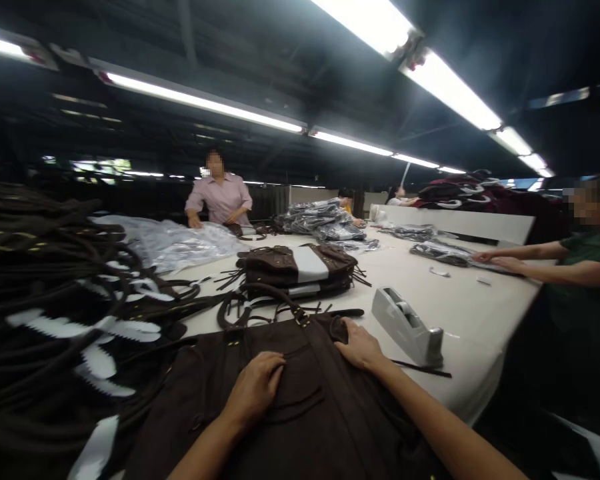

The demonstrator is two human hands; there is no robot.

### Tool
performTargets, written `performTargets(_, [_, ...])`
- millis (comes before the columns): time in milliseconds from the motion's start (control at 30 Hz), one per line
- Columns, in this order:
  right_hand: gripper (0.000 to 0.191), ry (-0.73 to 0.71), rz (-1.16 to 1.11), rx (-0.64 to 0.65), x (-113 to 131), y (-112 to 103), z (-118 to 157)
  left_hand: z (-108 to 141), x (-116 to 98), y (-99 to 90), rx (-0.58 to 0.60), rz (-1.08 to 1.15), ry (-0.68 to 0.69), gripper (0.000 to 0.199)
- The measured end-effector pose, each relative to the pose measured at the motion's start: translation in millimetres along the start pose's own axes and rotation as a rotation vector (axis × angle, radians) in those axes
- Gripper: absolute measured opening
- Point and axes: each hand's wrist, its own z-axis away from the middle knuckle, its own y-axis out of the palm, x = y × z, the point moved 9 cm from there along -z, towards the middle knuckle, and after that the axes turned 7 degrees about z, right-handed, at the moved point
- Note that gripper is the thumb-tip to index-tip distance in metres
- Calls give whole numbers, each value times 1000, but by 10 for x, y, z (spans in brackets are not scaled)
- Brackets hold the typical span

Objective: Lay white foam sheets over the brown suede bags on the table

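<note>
Dark brown soft-fabric bag (325, 407) is spread near-left of grey plastic tape dispenser (399, 319). Apparently being smoothed: left hand (255, 383) half-curled on it, right hand (359, 345) laid at top edge; grips can't be told. Next, even pressure is probably called for.

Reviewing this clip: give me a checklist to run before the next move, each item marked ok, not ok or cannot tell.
1. Left hand touching the dark brown handbag: ok, it rests on the upward face.
2. Right hand touching the handbag: ok, near its far edge.
3. Right hand's grip firm: cannot tell.
4. Tape dispenser apart from both hands: ok, it stands beyond the right hand.
5. Left side uncluttered: not ok, a heap of dark bags crowds it.
6. Handbag's closure fastened: cannot tell.
</note>
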Motion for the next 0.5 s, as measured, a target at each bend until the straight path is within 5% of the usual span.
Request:
performTargets(100, [71, -41, 31, 26, -82, 119, -17, 107, 81, -303, -160, -116, -198, 25])
performTargets(300, [81, -177, -11, 33, -318, 465, -465, 434, 469, -1060, -436, -359, -639, 18])
performTargets(400, [84, -178, -21, 37, -383, 522, -502, 771, 712, -1425, -484, -389, -844, 30])
performTargets(500, [81, -162, -23, 23, -368, 482, -448, 1053, 963, -1592, -420, -348, -986, 44])
